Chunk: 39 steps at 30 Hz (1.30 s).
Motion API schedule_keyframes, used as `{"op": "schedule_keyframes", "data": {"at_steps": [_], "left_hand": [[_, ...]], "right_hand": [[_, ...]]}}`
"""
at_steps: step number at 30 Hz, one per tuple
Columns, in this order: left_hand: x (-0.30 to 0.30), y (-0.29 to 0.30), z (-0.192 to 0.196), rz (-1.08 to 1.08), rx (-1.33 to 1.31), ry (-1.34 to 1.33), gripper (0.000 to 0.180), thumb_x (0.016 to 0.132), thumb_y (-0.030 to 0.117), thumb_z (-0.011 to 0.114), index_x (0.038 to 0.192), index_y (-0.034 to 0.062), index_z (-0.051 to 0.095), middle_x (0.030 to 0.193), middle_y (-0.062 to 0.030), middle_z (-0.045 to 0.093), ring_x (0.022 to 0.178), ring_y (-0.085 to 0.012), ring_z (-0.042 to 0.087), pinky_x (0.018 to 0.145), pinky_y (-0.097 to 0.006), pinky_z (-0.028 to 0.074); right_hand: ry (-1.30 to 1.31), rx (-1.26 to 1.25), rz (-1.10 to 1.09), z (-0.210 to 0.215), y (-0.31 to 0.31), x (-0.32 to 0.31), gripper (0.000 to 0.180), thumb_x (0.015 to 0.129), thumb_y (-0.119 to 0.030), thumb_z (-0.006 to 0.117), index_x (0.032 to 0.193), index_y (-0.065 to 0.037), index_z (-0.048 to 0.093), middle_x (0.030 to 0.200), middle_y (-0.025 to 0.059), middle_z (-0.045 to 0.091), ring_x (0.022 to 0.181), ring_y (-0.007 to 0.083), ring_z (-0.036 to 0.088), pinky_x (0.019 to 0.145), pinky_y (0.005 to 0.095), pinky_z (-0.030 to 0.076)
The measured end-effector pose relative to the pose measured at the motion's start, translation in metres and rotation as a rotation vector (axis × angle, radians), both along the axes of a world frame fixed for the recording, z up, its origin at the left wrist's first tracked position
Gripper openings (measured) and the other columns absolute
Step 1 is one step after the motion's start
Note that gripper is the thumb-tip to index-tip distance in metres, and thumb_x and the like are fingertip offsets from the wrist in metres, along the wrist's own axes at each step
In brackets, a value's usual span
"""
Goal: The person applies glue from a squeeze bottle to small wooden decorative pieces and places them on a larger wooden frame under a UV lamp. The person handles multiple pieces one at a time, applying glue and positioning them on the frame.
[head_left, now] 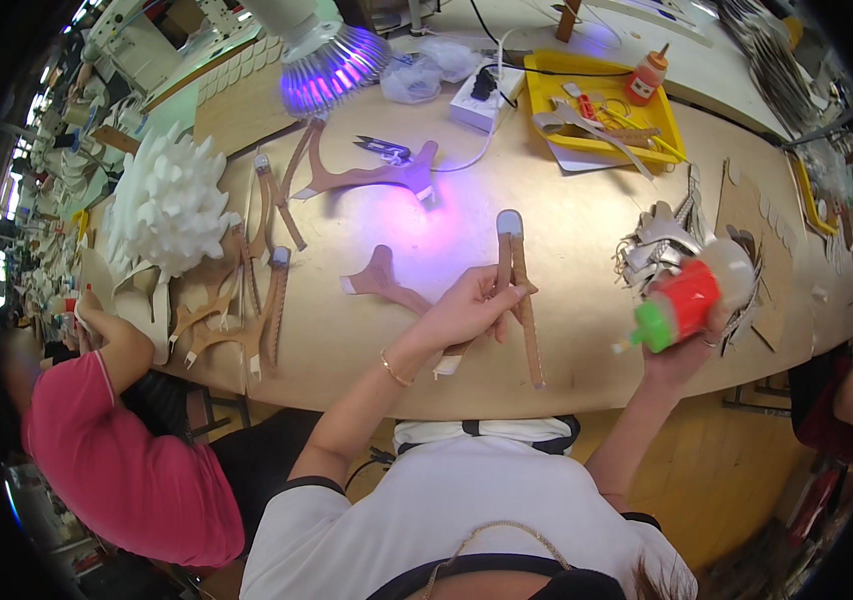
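My left hand (468,308) is closed on a brown strap piece (526,335) at the middle of the table. This strap has a rounded grey-blue tip at its far end and two narrow legs spread toward me. In my right hand (683,358) is a squeeze bottle (691,298) with a red band and a green cap, tilted so its nozzle points left and down, apart from the strap. A forked brown piece (382,275) lies just left of my left hand, and part of it is hidden under that hand.
A lamp (331,70) casts violet light on the table beside another brown piece (356,180). More brown straps (274,300) and spiky white foam (168,205) lie left, near a person in pink (131,450). A yellow tray (546,90) stands at the back; silvery straps (661,235) lie right.
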<state>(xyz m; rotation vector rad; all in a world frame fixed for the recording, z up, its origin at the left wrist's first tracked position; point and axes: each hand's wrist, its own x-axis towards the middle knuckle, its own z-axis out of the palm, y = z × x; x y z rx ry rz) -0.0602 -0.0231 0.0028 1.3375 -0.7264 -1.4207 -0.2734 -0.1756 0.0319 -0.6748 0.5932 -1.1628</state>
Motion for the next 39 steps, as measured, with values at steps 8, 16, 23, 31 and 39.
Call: {"op": "schedule_keyframes", "data": {"at_steps": [8,16,23,31,39], "left_hand": [[0.011,0.024,0.011,0.137,0.030,-0.183,0.023,0.094,0.013,0.051,0.105,-0.0062,0.057,0.076,-0.0082,0.062,0.051,-0.0116,0.058,0.049,-0.025,0.048],[0.023,0.014,-0.002,0.340,-0.272,-1.026,0.023,0.087,0.007,0.061,0.109,-0.0010,0.058,0.099,-0.0105,0.064,0.087,-0.0194,0.065,0.075,-0.033,0.053],[0.026,0.008,0.001,0.630,-0.384,-0.424,0.035,0.082,0.004,0.068,0.115,0.0015,0.057,0.111,-0.0139,0.063,0.097,-0.0230,0.064,0.084,-0.031,0.052],[0.031,0.011,-0.006,0.865,-0.454,-0.898,0.026,0.077,0.003,0.074,0.100,0.0023,0.063,0.106,-0.0137,0.065,0.093,-0.0257,0.064,0.079,-0.033,0.053],[0.045,0.008,-0.012,0.951,-0.460,-1.001,0.021,0.078,0.002,0.072,0.098,0.0023,0.064,0.105,-0.0129,0.065,0.095,-0.0288,0.065,0.079,-0.036,0.054]], "right_hand": [[-0.052,0.056,0.938,-0.009,0.006,0.111,0.068,0.076,-0.044,0.069,0.125,-0.001,0.048,0.132,0.0332,0.045,0.097,0.0269,0.065,0.077,0.0329,0.056],[-0.518,0.196,1.078,-0.029,-0.003,0.164,0.071,0.075,-0.049,0.068,0.121,0.000,0.046,0.098,0.0143,0.056,0.078,0.0244,0.055,0.070,0.0361,0.053],[-0.894,0.351,1.215,-0.047,-0.002,0.191,0.071,0.075,-0.052,0.069,0.117,-0.002,0.043,0.084,0.0093,0.052,0.071,0.0209,0.049,0.056,0.0284,0.043],[-0.967,0.434,1.215,-0.058,0.011,0.215,0.071,0.074,-0.052,0.070,0.115,-0.002,0.042,0.081,0.0082,0.051,0.054,0.0137,0.041,0.044,0.0258,0.034],[-0.910,0.445,1.156,-0.059,0.013,0.229,0.070,0.075,-0.052,0.068,0.116,-0.002,0.040,0.088,0.0124,0.051,0.059,0.0183,0.048,0.048,0.0275,0.041]]}}
